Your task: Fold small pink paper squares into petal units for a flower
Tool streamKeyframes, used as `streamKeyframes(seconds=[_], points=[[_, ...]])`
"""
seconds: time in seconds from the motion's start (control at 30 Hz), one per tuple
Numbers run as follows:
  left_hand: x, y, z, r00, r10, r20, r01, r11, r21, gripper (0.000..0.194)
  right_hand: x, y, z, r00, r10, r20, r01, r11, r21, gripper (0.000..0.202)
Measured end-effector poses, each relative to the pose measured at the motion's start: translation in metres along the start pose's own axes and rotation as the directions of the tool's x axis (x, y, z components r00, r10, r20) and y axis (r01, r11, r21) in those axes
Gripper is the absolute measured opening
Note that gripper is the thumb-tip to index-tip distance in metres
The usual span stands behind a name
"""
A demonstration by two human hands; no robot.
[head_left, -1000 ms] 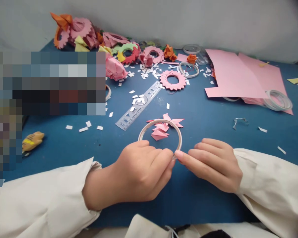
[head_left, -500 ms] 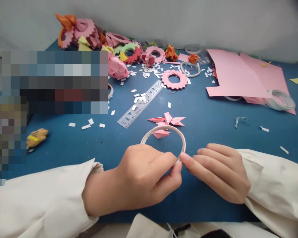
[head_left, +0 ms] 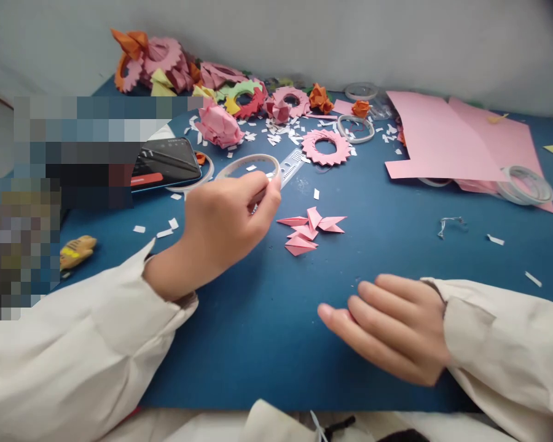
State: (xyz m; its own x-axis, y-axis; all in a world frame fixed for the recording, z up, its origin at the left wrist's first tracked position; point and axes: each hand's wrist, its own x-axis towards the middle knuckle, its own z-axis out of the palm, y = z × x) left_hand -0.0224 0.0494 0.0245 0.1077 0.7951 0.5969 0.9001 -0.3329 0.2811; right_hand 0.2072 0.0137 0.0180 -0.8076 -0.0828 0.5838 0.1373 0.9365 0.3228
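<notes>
My left hand [head_left: 233,218] grips a narrow roll of tape [head_left: 273,161] by its near right side, lifted over the table and partly covering the clear ruler [head_left: 291,167]. Low on the right, my right hand [head_left: 387,328] hovers with its fingers bent together and the index finger stretched furthest left. Its thumb is mostly hidden, and anything at the fingertips is too small to make out. Between the hands, a little further off, lie folded pink paper pieces [head_left: 306,230] joined in a partial ring.
A pink paper ring [head_left: 326,148], crumpled pink paper [head_left: 220,126] and white scraps [head_left: 274,138] lie toward the wall. Pink sheets [head_left: 442,141] and tape rolls [head_left: 528,185] are at the right. A phone [head_left: 168,162] and a yellow striped object [head_left: 78,250] lie left.
My left hand has carried the tape roll away to the upper left, apart from my right hand. My right hand has moved slightly left and down; the folded pink pieces stay put.
</notes>
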Motion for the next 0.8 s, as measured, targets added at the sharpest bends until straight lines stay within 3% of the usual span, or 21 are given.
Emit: streamKeyframes(seconds=[0.1,0.17,0.23,0.37,0.43,0.57,0.7,0.8], points=[[0.001,-0.016,0.020,0.984,0.088,0.156,-0.125,0.963,0.240,0.026,0.000,0.013,0.009,0.987,0.141,0.076,-0.140,0.990,-0.019,0.025],[-0.002,-0.017,0.024,0.987,0.099,0.127,-0.132,0.950,0.281,0.024,-0.001,0.018,0.015,0.967,0.232,0.104,-0.228,0.973,-0.046,0.032],[-0.005,-0.012,0.022,0.968,0.209,0.139,-0.237,0.945,0.227,0.026,-0.003,0.020,0.019,0.944,0.295,0.146,-0.290,0.955,-0.055,0.035],[-0.009,-0.005,0.017,0.851,0.456,0.259,-0.476,0.879,0.017,0.024,-0.006,0.019,0.023,0.940,0.258,0.225,-0.266,0.964,0.009,0.039],[-0.011,-0.004,0.019,0.835,0.464,0.296,-0.476,0.879,-0.035,0.024,-0.006,0.019,0.023,0.935,0.203,0.290,-0.227,0.973,0.052,0.037],[-0.012,-0.006,0.023,0.845,0.431,0.317,-0.427,0.900,-0.085,0.024,-0.006,0.021,0.022,0.912,0.161,0.377,-0.212,0.972,0.097,0.037],[-0.011,-0.008,0.023,0.847,0.425,0.320,-0.417,0.904,-0.097,0.025,-0.007,0.021,0.023,0.903,0.155,0.400,-0.218,0.969,0.116,0.036],[-0.012,-0.007,0.021,0.883,0.378,0.278,-0.348,0.925,-0.152,0.023,-0.007,0.020,0.023,0.902,0.205,0.381,-0.255,0.963,0.085,0.036]])
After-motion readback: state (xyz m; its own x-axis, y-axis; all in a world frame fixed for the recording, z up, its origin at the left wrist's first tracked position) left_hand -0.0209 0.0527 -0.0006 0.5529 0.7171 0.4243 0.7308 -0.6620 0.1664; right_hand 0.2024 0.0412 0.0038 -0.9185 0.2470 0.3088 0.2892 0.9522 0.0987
